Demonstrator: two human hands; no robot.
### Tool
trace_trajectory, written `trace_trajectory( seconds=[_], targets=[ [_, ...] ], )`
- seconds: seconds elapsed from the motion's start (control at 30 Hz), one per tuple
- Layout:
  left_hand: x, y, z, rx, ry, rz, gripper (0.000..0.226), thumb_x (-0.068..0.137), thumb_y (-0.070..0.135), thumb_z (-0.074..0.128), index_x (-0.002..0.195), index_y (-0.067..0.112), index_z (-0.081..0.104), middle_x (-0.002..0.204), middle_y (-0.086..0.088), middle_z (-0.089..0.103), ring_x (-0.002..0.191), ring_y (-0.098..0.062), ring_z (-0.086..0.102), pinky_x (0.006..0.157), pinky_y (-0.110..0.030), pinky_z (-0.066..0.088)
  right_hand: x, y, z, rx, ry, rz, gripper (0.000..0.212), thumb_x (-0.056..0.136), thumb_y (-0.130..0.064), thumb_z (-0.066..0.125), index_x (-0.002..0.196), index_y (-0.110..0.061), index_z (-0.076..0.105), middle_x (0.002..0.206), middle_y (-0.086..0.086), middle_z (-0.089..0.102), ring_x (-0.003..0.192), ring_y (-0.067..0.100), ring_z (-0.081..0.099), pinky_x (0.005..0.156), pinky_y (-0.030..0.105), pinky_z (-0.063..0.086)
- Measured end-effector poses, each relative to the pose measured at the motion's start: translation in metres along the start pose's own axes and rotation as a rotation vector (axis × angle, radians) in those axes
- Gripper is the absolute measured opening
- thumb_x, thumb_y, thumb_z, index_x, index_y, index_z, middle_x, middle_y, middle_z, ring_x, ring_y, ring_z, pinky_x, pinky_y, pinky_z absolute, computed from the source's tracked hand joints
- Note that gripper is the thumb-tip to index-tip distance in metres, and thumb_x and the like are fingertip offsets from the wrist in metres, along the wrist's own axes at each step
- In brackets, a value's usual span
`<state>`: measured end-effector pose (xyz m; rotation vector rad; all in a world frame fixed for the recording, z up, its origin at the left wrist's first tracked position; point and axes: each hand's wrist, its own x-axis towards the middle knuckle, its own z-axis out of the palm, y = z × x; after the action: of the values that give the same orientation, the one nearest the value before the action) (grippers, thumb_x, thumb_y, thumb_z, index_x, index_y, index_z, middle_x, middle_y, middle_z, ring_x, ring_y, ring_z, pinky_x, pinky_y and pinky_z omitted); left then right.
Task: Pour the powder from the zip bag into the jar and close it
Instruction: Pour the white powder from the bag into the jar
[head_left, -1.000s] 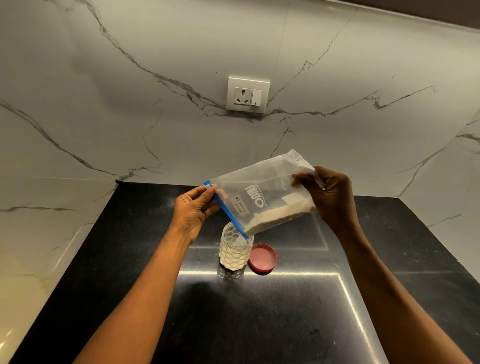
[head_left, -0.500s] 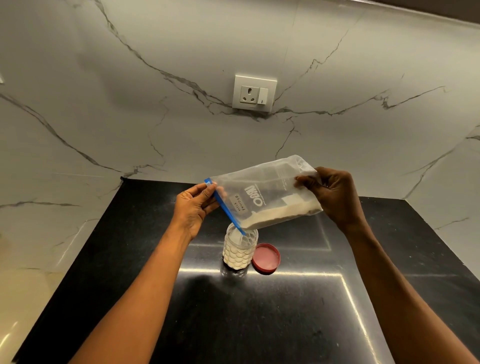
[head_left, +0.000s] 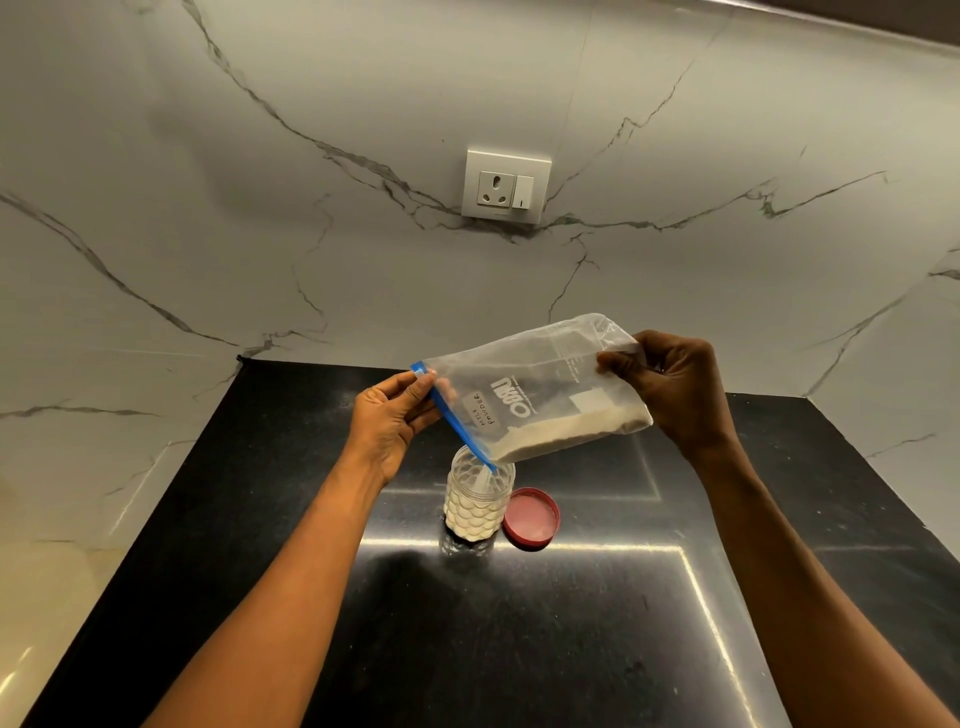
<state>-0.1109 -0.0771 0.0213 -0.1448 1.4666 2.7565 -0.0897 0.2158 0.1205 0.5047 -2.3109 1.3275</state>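
A clear zip bag (head_left: 540, 384) with a blue zip strip is held tilted above the jar, its open corner pointing down into the jar's mouth. White powder lies along the bag's lower edge and a thin stream falls from the corner. My left hand (head_left: 389, 421) pinches the blue zip end. My right hand (head_left: 675, 389) grips the raised bottom end. The clear textured jar (head_left: 478, 501) stands upright on the black counter, mostly full of white powder. Its red lid (head_left: 531, 518) lies upside down on the counter, touching the jar's right side.
The black counter (head_left: 571, 623) sits in a corner of white marble walls. A white wall socket with a switch (head_left: 506, 186) is on the back wall above the bag.
The bag's open corner has dropped closer into the jar's mouth and powder keeps flowing. The powder level in the jar looks higher. Both hands keep their grips.
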Motion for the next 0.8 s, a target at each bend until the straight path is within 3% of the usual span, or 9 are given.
trace_trajectory(
  seconds=[0.47,0.8],
  targets=[
    [-0.0021,-0.0010,0.0003,-0.013,0.000,0.008,0.017,0.093,0.008,0.061,0.108,0.007,0.069,0.106,-0.012,0.074,0.099,-0.027,0.073,0.075,-0.035,0.063,0.0042,-0.0017,-0.0002,-0.010,-0.019,-0.008,0.024,0.081,-0.028,0.072,0.093,-0.007,0.073,0.090,0.008,0.074,0.082,0.022,0.072,0.065,0.052,0.060],
    [-0.0035,-0.0020,-0.0007,-0.035,0.012,-0.004,0.017,0.091,0.009,0.062,0.107,0.008,0.069,0.109,-0.014,0.073,0.101,-0.027,0.073,0.075,-0.035,0.063,0.0060,-0.0063,0.0012,-0.034,-0.040,-0.038,0.027,0.081,-0.032,0.071,0.094,-0.009,0.074,0.091,0.005,0.074,0.083,0.017,0.072,0.067,0.045,0.061]
  ],
)
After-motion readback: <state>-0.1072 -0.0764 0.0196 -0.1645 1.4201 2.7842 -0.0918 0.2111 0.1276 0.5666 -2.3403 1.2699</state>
